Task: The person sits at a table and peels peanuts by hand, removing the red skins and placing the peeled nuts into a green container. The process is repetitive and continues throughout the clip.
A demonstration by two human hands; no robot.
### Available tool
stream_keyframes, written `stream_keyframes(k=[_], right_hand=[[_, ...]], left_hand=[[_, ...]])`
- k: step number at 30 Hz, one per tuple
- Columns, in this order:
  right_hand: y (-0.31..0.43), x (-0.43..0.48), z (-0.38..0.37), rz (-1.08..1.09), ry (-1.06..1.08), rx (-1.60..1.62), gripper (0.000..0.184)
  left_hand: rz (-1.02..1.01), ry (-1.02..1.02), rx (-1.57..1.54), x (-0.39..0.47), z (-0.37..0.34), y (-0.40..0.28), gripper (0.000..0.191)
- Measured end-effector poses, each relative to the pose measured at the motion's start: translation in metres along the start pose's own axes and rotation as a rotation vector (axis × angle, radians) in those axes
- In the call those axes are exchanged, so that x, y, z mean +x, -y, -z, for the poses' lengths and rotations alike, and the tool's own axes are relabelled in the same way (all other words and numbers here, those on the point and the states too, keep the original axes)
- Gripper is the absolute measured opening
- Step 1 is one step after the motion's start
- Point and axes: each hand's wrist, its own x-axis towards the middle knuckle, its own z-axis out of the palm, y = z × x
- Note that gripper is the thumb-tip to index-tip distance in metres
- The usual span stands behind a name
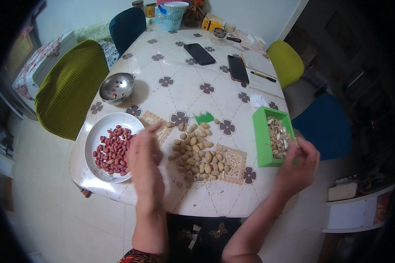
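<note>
My left hand [145,148], blurred, hovers at the right rim of a white plate [93,131] of shelled red-skinned peanuts [113,153]. Its index finger points away from me; the other fingers are turned out of sight, so whether they hold anything is unclear. On the right, my right hand [298,164] is at the near right corner of a green box [260,141] filled with empty peanut shells [278,139]. A tan piece of peanut shell [295,143] appears pinched in its fingertips. Between my hands lies a heap of unshelled peanuts [197,154].
A steel bowl [126,82] with a few scraps stands behind the plate. Farther back are two phones [199,54], a pen [263,76] on an open notebook [266,86], a black-handled strainer [220,32] and a blue bucket [171,18]. Chairs [70,88] flank the table [184,98].
</note>
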Motion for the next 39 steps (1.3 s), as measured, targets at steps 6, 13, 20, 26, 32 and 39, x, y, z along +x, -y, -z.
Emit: stream_keyframes(k=[6,13,20,26,32,39], right_hand=[[0.005,0.004,-0.029,0.245,0.416,-0.114,0.027],[0.019,-0.022,-0.134,0.057,0.895,0.159,0.023],[0.040,-0.019,-0.089,-0.202,0.982,0.478,0.015],[0.064,-0.046,-0.035,-0.502,0.929,1.008,0.018],[0.060,-0.058,-0.034,-0.234,0.698,0.902,0.017],[0.057,-0.063,-0.040,-0.162,0.594,0.798,0.019]], left_hand=[[-0.444,-0.144,0.748,0.031,0.048,-0.017,0.031],[-0.372,-0.032,0.670,0.020,0.038,-0.023,0.023],[-0.092,0.276,0.096,0.002,-0.006,0.009,0.022],[0.274,0.437,-0.311,-0.012,-0.027,0.027,0.011],[0.394,0.464,-0.415,-0.013,-0.027,0.029,0.007],[0.276,0.414,-0.315,-0.017,-0.032,0.032,0.010]])
